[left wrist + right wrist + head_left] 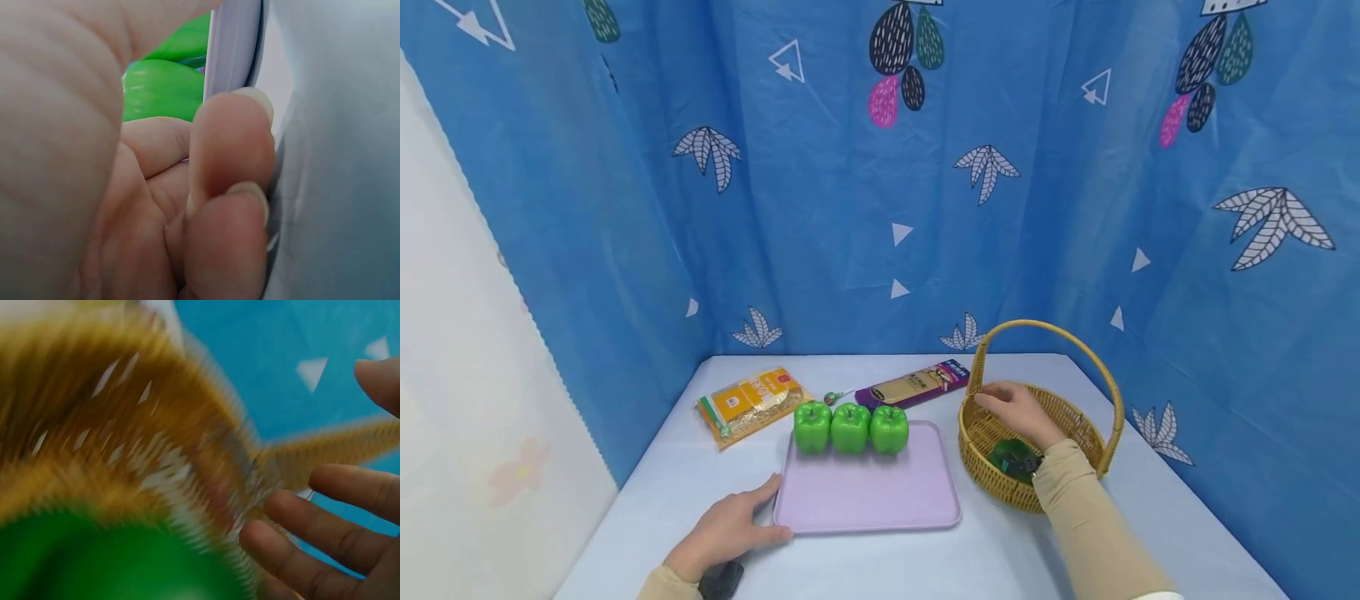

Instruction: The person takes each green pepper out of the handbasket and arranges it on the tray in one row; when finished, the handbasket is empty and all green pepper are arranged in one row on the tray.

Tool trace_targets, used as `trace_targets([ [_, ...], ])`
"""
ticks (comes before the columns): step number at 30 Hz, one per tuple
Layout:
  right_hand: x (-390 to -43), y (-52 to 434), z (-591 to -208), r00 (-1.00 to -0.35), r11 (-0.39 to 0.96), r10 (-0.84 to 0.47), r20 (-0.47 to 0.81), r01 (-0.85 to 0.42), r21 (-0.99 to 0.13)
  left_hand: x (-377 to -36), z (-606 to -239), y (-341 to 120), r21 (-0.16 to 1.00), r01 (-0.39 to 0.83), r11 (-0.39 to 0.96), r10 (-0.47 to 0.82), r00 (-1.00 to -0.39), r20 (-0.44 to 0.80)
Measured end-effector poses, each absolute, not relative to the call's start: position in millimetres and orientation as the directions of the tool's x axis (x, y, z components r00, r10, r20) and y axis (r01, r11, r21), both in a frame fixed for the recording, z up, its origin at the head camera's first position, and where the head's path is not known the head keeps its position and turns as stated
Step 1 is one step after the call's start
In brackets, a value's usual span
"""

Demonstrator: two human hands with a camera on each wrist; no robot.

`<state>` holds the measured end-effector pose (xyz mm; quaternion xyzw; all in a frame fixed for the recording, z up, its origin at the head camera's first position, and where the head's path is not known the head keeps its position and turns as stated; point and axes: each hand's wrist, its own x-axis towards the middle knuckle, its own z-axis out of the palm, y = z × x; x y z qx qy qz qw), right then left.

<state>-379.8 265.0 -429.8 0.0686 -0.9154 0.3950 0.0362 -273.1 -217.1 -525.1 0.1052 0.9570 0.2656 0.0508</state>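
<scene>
My left hand [730,525] rests on the table at the near left corner of a lilac tray [865,500], thumb along its left edge. In the left wrist view loosely bent fingers [231,150] lie beside the tray's rim [234,44], holding nothing. Three green peppers [851,427] stand in a row at the tray's far edge. My right hand [1015,412] hovers inside a wicker basket [1078,417], fingers [325,550] spread and empty. A fourth green pepper [1011,457] lies in the basket just below that hand, seen blurred in the right wrist view [94,562].
A noodle packet [748,404] lies at the back left of the table. A purple packet [913,385] and a small lollipop [832,397] lie behind the tray. The basket's tall handle [1075,342] arches over my right hand. Blue curtains wall in the table.
</scene>
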Motion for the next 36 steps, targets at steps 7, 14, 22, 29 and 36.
trace_targets([
  [7, -381, 286, -464, -0.998, 0.819, -0.039, -0.04, -0.009, -0.574, -274, -526, -217, 0.515, 0.172, 0.84, 0.225, -0.974, -0.041],
  [14, -374, 284, -463, -0.977, 0.818, -0.141, -0.161, -0.023, -0.575, -274, -527, -217, 0.516, 0.182, 0.837, 0.233, -0.972, -0.035],
  [22, -380, 283, -466, -0.984, 0.808, -0.145, -0.102, -0.058, -0.587, -273, -527, -218, 0.525, 0.192, 0.829, 0.243, -0.97, -0.028],
  [29, -382, 284, -467, -0.991, 0.768, 0.016, 0.133, -0.073, -0.636, -270, -528, -219, 0.522, 0.208, 0.827, 0.256, -0.966, -0.021],
  [36, -384, 287, -463, -0.98, 0.774, 0.007, 0.199, -0.12, -0.622, -271, -523, -218, 0.517, 0.206, 0.831, 0.254, -0.967, -0.023],
])
